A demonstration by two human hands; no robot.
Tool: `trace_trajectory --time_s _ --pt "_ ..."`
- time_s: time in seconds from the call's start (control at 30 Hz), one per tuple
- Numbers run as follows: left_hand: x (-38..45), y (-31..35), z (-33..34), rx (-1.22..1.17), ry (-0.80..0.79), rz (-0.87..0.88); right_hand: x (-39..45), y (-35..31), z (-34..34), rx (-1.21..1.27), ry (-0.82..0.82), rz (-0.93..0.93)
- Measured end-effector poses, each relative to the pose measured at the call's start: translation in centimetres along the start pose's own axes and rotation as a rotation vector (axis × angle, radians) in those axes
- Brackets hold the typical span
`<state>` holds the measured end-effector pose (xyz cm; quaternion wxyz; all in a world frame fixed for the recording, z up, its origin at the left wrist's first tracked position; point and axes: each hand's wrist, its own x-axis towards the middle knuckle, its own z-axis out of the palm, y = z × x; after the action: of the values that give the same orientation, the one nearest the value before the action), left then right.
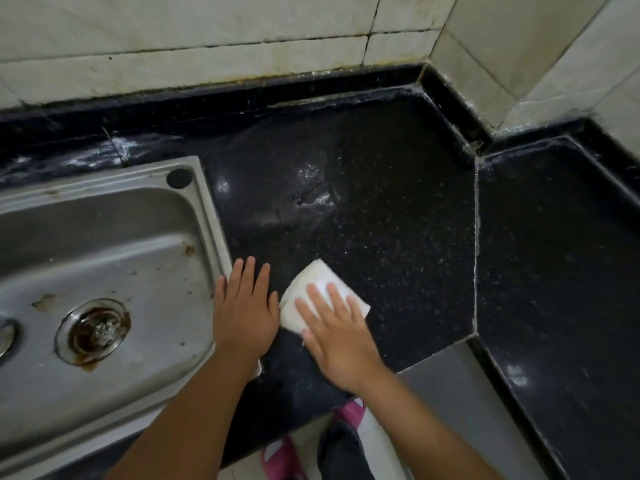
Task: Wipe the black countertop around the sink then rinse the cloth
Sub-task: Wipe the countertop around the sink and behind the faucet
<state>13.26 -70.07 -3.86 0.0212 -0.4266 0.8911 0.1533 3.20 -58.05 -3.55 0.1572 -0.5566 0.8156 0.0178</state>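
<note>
A folded white cloth [313, 289] lies on the black speckled countertop [381, 220] just right of the steel sink [204, 216]. My right hand [339, 337] presses flat on the cloth with straight, spread fingers and covers its near half. Beside the cloth, my left hand [244, 306] rests flat on the countertop along the sink's right rim, fingers straight, holding nothing. A wet, shiny patch shows on the countertop further back, near the middle.
The sink basin has a rusty drain [95, 332] and stains. A tiled wall [207, 29] backs the counter, with a corner at the right. A second black counter section [554, 254] adjoins across a seam. The floor and pink footwear [280, 459] show below the front edge.
</note>
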Motion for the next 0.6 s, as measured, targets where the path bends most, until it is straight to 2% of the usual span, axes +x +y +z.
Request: trace_trajectory --time_s 0.1,0.17,0.27,0.33,0.37,0.4,0.47,0.53,0.6 --pt "-0.3 0.1 0.0 0.025 -0.028 -0.008 -5.6 1.4 2.0 0.024 -0.020 -0.091" --pt "-0.2 0.0 -0.1 0.010 -0.048 -0.017 -7.8 5.3 1.9 0.010 0.036 -0.070" --pt "-0.2 -0.1 0.1 0.012 -0.027 -0.010 -6.8 11.5 0.0 -0.009 0.091 0.106" --pt "-0.1 -0.1 0.0 0.008 -0.030 -0.025 -3.8 14.7 -2.0 -0.003 0.116 0.310" --pt "-0.1 -0.1 0.1 0.011 -0.009 -0.020 -2.0 15.6 -3.2 0.065 0.070 0.421" --pt "0.0 -0.1 0.1 0.014 0.016 -0.013 0.3 15.8 -4.3 0.120 0.008 0.493" --pt "0.2 -0.3 0.3 0.044 0.076 0.002 4.8 14.5 -5.5 0.169 -0.025 0.505" --pt "0.1 -0.3 0.2 0.069 0.076 0.007 8.4 11.5 -5.9 0.163 -0.039 0.433" --pt "0.2 -0.2 -0.1 0.075 0.062 -0.003 10.2 7.3 -5.5 0.125 -0.051 0.276"
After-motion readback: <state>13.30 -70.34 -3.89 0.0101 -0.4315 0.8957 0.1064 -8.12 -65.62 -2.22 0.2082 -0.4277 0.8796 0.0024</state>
